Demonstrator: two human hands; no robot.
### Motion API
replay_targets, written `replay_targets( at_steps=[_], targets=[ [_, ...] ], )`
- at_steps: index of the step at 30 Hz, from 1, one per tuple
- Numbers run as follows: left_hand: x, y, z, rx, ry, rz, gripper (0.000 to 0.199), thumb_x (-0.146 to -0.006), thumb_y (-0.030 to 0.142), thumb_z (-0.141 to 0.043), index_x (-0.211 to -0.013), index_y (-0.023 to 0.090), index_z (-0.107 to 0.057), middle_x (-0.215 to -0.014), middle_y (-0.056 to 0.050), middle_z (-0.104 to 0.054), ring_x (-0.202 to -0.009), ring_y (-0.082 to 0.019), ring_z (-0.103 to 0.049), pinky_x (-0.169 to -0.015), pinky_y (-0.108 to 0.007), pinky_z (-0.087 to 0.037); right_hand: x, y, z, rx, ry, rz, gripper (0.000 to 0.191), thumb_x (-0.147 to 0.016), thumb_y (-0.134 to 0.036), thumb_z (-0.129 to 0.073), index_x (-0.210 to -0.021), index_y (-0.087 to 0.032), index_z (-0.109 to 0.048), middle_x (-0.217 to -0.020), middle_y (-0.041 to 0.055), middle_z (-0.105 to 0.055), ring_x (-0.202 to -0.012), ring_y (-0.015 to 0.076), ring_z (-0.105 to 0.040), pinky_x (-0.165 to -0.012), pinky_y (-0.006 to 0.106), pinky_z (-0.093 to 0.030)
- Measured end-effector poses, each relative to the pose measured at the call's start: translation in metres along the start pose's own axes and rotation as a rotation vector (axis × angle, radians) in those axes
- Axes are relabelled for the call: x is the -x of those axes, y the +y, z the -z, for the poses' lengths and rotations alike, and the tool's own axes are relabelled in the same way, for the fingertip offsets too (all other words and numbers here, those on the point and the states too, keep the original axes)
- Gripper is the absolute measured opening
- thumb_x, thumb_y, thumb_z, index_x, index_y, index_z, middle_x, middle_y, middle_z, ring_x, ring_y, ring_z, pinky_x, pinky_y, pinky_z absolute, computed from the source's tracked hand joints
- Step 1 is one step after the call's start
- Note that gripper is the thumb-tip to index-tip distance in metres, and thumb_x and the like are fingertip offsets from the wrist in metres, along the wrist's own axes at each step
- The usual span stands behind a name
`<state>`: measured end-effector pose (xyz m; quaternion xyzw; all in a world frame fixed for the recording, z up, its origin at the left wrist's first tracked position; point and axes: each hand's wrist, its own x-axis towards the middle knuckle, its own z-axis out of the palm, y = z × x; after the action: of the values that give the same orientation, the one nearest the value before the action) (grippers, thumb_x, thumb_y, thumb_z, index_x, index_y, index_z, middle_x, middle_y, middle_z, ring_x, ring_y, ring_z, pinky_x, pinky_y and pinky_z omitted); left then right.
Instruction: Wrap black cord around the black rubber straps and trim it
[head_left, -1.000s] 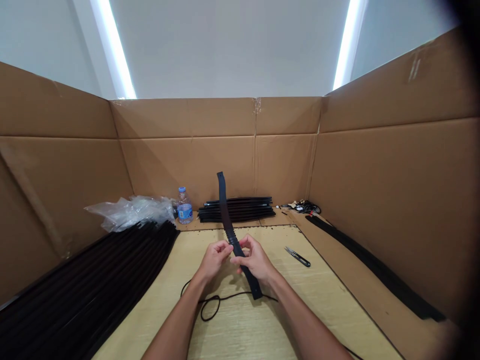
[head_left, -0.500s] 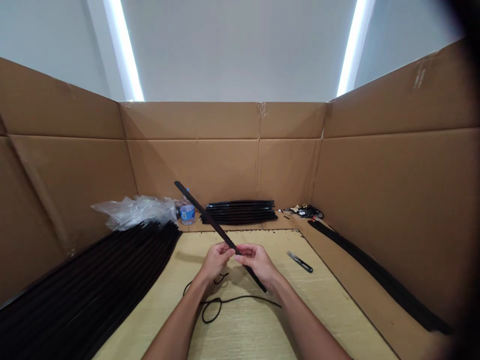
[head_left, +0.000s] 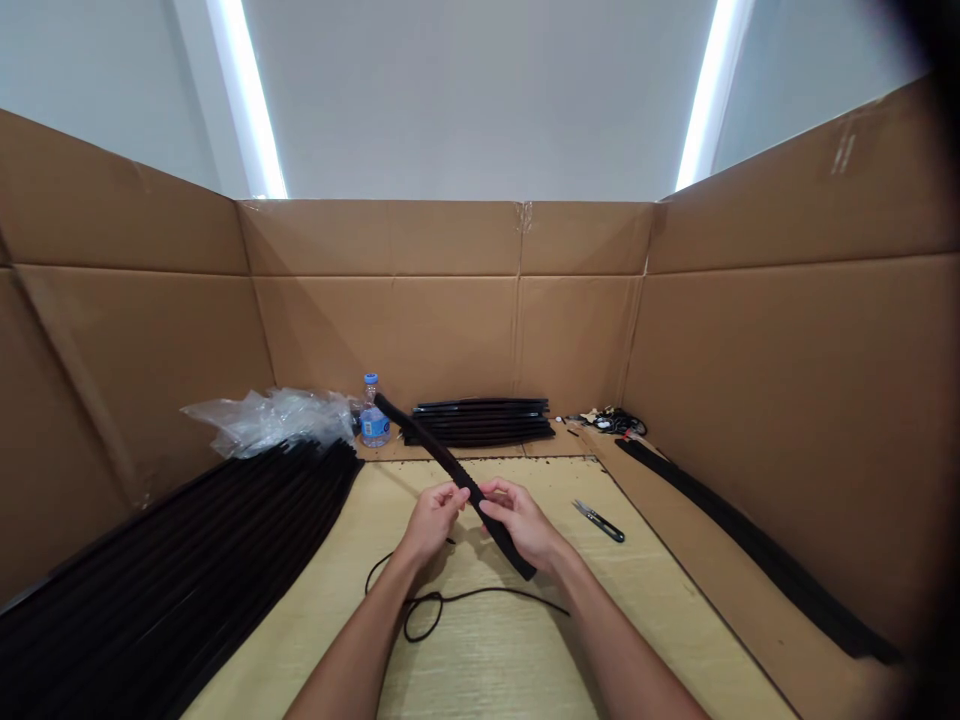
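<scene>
A: What's in the hands?

B: One black strip [head_left: 450, 462], held up on a slant above the worktop [head_left: 487, 650]. Its far end points to eleven o'clock, toward a water bottle [head_left: 371, 418], and its near end sticks out past the right hand at about four o'clock.

A: And the grip?

B: Narrow on both sides, and holding the strip. The left hand [head_left: 433, 522] pinches it with the fingertips [head_left: 457, 492], and the right hand [head_left: 523, 522] closes over it just beside them.

A: What lies closest?

B: A loop of thin black cord [head_left: 431, 608] sits on the worktop at six o'clock, under the hands. Snips [head_left: 598, 522] lie at three o'clock, apart from the right hand.

A: Further out?

B: At nine o'clock, a big stack of strips [head_left: 165, 570] runs along the worktop's left edge, with a plastic bag [head_left: 262, 420] crumpled behind it. At twelve, a small stack [head_left: 480, 422] lies against a cardboard wall [head_left: 450, 335]. Past the snips, a long strip [head_left: 757, 550] lies by the right-hand wall, and a small dark tangle [head_left: 613, 423] sits beyond it at two o'clock.
</scene>
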<state>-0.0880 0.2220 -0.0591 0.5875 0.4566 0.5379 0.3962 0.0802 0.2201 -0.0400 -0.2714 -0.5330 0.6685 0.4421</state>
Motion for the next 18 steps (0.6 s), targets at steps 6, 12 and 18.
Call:
replay_targets(
  at_steps=[6, 12, 18],
  targets=[
    [0.0015, 0.0080, -0.0004, 0.031, -0.036, 0.002, 0.040, -0.062, 0.049, -0.074, -0.068, 0.011, -0.061, -0.048, 0.005, -0.040, -0.045, -0.006, -0.026, -0.044, -0.021, -0.017, 0.0021, 0.0002, 0.0042, 0.066, -0.052, -0.023, 0.056, -0.052, -0.034, -0.084, -0.099, -0.016, -0.060, -0.085, 0.0010, -0.066, -0.077, 0.0069, -0.059, -0.073, 0.019, -0.044],
    [0.0029, 0.0060, -0.0016, 0.060, -0.121, 0.026, 0.045, -0.068, 0.052, -0.070, -0.081, 0.010, -0.064, -0.048, 0.007, -0.040, -0.042, -0.005, -0.023, -0.043, -0.021, -0.014, 0.0017, -0.0046, 0.0028, 0.096, -0.060, -0.064, 0.063, -0.046, -0.029, -0.085, -0.104, -0.014, -0.065, -0.074, -0.0030, -0.061, -0.063, 0.0023, -0.050, -0.064, 0.016, -0.038],
    [0.0046, 0.0065, -0.0043, 0.050, -0.132, 0.043, 0.044, -0.070, 0.055, -0.068, -0.074, 0.012, -0.059, -0.046, 0.009, -0.033, -0.041, -0.005, -0.020, -0.043, -0.021, -0.013, 0.0016, -0.0051, 0.0036, 0.162, 0.007, -0.023, 0.057, -0.040, -0.029, -0.087, -0.087, -0.011, -0.059, -0.078, -0.0009, -0.062, -0.066, 0.0033, -0.052, -0.057, 0.013, -0.040]
  ],
)
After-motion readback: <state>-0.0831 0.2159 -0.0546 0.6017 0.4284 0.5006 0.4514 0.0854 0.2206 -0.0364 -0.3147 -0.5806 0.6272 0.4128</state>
